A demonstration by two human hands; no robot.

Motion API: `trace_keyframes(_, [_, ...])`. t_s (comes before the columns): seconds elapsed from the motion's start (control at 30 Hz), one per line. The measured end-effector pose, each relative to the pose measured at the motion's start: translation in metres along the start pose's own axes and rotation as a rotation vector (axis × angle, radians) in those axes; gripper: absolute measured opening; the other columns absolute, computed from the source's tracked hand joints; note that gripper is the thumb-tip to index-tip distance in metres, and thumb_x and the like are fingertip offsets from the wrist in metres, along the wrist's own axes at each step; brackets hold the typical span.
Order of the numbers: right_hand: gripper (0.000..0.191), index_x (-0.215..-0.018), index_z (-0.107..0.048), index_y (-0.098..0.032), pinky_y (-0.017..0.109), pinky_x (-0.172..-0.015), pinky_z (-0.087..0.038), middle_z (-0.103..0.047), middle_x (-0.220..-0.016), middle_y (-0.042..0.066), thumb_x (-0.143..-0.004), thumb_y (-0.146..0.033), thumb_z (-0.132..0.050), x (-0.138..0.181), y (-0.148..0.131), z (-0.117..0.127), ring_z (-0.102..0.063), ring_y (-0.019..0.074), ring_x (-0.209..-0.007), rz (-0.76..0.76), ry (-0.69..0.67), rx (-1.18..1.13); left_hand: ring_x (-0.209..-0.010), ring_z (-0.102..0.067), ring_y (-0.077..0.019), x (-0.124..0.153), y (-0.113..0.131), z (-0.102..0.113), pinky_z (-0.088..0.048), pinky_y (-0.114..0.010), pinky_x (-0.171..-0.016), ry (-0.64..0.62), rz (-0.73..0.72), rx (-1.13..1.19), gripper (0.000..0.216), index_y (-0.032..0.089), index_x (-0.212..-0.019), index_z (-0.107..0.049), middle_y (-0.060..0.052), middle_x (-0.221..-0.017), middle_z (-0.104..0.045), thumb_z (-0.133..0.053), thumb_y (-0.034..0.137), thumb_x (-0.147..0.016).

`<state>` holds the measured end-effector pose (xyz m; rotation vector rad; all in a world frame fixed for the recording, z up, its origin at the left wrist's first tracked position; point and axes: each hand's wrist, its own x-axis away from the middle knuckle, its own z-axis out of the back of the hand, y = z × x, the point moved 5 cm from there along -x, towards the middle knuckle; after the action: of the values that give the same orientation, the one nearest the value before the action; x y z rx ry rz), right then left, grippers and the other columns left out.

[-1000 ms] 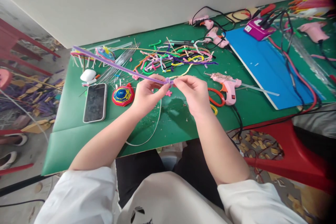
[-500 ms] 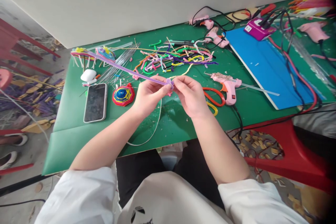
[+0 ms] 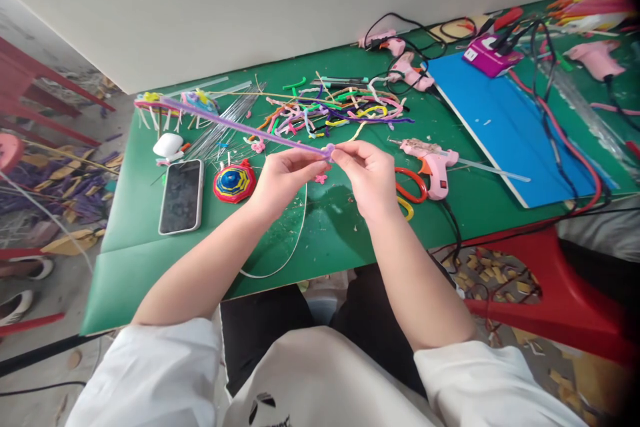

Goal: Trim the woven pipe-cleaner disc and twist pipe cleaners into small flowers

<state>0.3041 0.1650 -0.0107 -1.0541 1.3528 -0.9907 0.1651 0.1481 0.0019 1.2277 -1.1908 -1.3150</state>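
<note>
A long purple pipe cleaner (image 3: 240, 127) runs from between my hands out to the upper left, its near end bent into a small loop or curl. My left hand (image 3: 287, 177) pinches it close to that end. At the curled tip, my right hand (image 3: 367, 170) is closed with thumb and fingertips on the same pipe cleaner. Below my fingertips a small pink flower shape (image 3: 321, 177) lies on the green table (image 3: 330, 233). Red-and-yellow-handled scissors (image 3: 413, 185) lie just right of my right hand, partly hidden by it.
Loose colourful pipe cleaners (image 3: 340, 110) lie behind my hands. A pink glue gun (image 3: 433, 163) rests at right beside a blue board (image 3: 520, 140) with a purple power block (image 3: 493, 55). At left are a phone (image 3: 183, 197), a white case (image 3: 168, 145) and a striped umbrella-like ornament (image 3: 234, 183).
My right hand has shifted slightly right with the curled end, and the fingertips sit a little farther apart. The pink flower below is now more exposed. The pipe cleaner's far end has moved slightly left.
</note>
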Motion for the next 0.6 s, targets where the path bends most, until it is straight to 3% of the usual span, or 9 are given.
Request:
trace_keyframes(0.1, [0.016, -0.080, -0.067, -0.022, 0.029, -0.068, -0.053, -0.069, -0.078, -0.001, -0.075, -0.037, -0.066, 0.0008, -0.0013, 0.0004, -0.063, 0.0125, -0.071, 0.014, 0.024, 0.036, -0.064, -0.067, -0.0142, -0.0011, -0.0033, 0.0015, -0.055, -0.028, -0.062, 0.007, 0.023, 0.017, 0.017, 0.016, -0.080, -0.071, -0.004, -0.075, -0.072, -0.074, 0.027, -0.067])
trace_keyframes(0.3, [0.015, -0.081, -0.066, -0.022, 0.029, -0.067, -0.052, -0.068, -0.080, -0.001, -0.077, -0.036, -0.063, 0.0016, -0.0066, -0.0017, -0.062, 0.0131, -0.071, 0.030, -0.063, 0.113, -0.069, -0.067, -0.0144, -0.0028, -0.0024, 0.0056, -0.055, -0.026, -0.064, 0.036, -0.012, -0.003, 0.012, 0.016, -0.078, -0.071, -0.004, -0.074, -0.072, -0.072, 0.025, -0.069])
trace_keyframes(0.6, [0.016, -0.082, -0.059, -0.021, 0.028, -0.066, -0.049, -0.063, -0.083, 0.001, -0.084, -0.036, -0.054, 0.0074, -0.0057, -0.0066, -0.059, 0.0129, -0.073, 0.101, -0.003, 0.244, -0.060, -0.065, -0.0121, -0.0003, -0.0062, 0.0010, -0.054, -0.024, -0.058, 0.047, 0.007, 0.013, 0.015, 0.016, -0.075, -0.069, -0.002, -0.070, -0.070, -0.074, 0.027, -0.066])
